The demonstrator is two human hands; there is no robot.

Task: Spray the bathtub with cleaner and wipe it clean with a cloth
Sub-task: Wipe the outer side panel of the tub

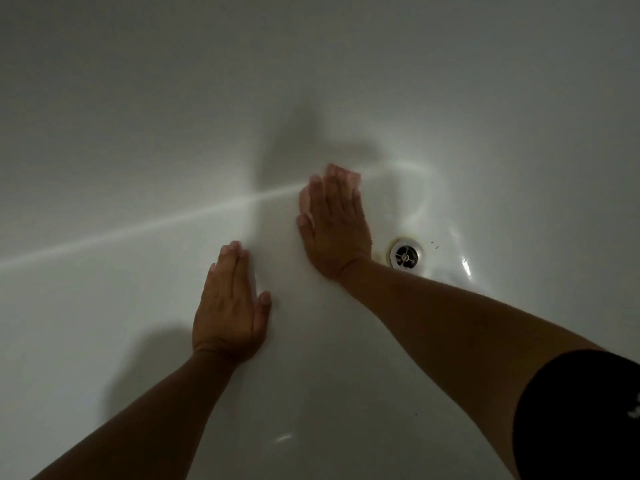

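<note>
Two hands: both lie flat, palms down, on the white inner surface of the bathtub (145, 126), and neither holds anything.
Left hand (230, 306): its fingers (230, 263) are straight and pressed side by side, released and resting on the tub. The thumb sticks out on the right side.
Right hand (334, 223): its fingers (334, 187) are also straight and close together, released and laid on the tub. The tips are slightly blurred.
Hands to each other: the right fingers lie ahead of the left fingers and to their right, apart from them.
Bathtub: it lies under and all round both sets of fingers. Its glossy white surface fills the view, and its curved wall rises beyond the fingertips.
Drain (404, 255): a round metal fitting just right of the right wrist, behind the right fingertips. A yellowish ring shows at its left rim.
Pale streak (138, 233): it runs from the left edge, passes ahead of the left fingertips and reaches the right fingertips. From there it curves on to their right.
Shadows: one dark shadow (298, 143) falls on the tub wall just beyond the right fingertips. Another lies left of the left wrist.
Sleeve (581, 417): black, on the right upper arm, well behind the fingers.
Specks: a few dark ones lie right of the drain.
</note>
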